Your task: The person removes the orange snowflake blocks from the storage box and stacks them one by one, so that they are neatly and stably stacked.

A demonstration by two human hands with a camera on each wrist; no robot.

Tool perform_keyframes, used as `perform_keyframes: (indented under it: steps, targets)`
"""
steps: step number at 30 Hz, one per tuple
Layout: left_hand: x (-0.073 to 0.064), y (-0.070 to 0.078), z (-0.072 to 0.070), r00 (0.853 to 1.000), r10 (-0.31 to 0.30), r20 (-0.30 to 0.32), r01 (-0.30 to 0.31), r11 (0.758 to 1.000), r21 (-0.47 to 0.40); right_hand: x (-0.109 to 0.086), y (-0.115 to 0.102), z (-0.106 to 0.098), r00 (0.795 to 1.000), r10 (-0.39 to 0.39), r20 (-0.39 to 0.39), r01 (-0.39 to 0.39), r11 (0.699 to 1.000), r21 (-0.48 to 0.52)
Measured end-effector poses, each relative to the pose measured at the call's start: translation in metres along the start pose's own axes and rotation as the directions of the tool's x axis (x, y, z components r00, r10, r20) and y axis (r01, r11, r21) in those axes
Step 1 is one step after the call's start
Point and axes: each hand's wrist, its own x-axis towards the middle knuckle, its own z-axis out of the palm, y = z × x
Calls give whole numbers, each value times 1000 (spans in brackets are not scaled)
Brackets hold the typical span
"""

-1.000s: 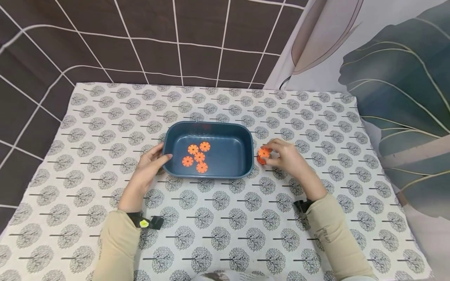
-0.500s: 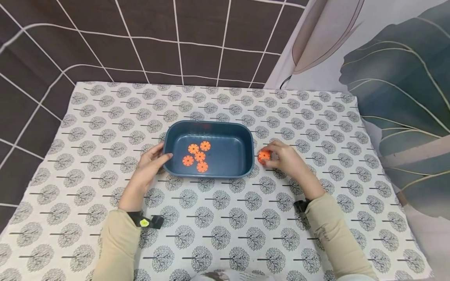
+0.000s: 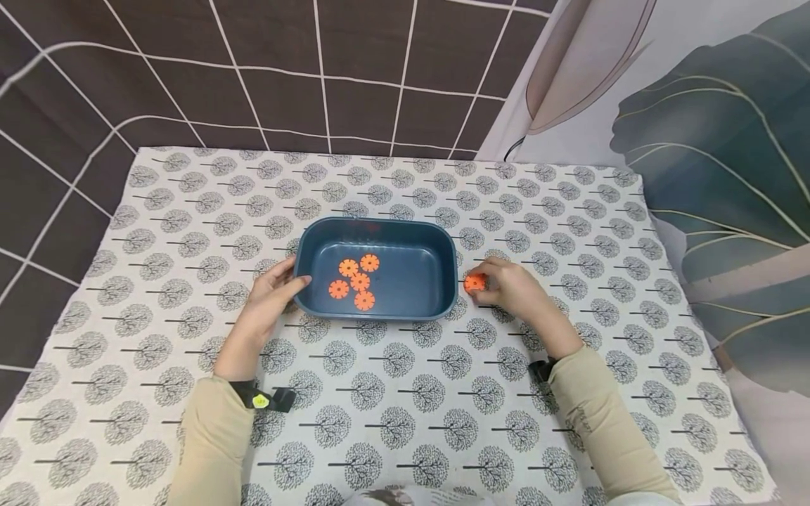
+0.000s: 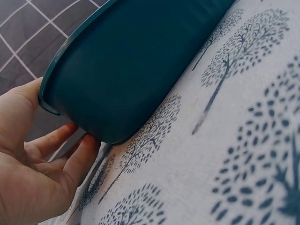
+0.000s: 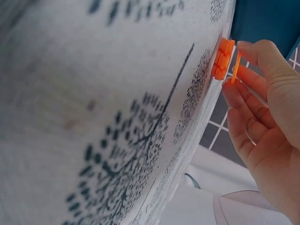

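A thin, round, orange plastic-looking disc with a notched edge [image 5: 236,68] is pinched between the thumb and fingertips of the right hand [image 3: 508,287], held along opposite edges. Just beneath that pinch, on the cloth, a short stack of similar orange discs [image 5: 223,60] is seen, parted from the held one by a narrow gap. The disc is judged to be light and fairly stiff, perhaps a little slick on its flat faces, and not readily broken; it is best taken by its rim, where the notches should offer some bite. To the left of the grip, near but apart, a dark blue, rounded rectangular plastic-looking tub [image 3: 411,281] is placed, with five loose orange discs [image 3: 360,282] lying flat on its floor. Its far end is held by the left hand [image 3: 268,295], the thumb laid over the rim and the fingers set against the outer wall. Under everything, a white cloth printed with dark trees [image 3: 405,436] is spread. The gap between disc and stack is shown only by the right wrist view; the tub's contents are shown only from the head, while its outer wall and the supporting fingers are best shown by the left wrist view.
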Motion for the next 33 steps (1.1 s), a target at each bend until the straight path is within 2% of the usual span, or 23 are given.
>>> perform_keyframes:
  steps: [9,17,33]
  targets:
    - [0,1,-1,1000,-8,-7,8,1000,-1,0,-1,0,1000,18,-8,-18,1000,10]
    - [-1,0,-1,1000,-11,-5,11,1000,5,1,-1,1,999,35,-3,-35,999,-19]
    - [0,-2,-1,1000,-4,-2,4,1000,1,0,1,4,1000,-8,-28,6,999,-53]
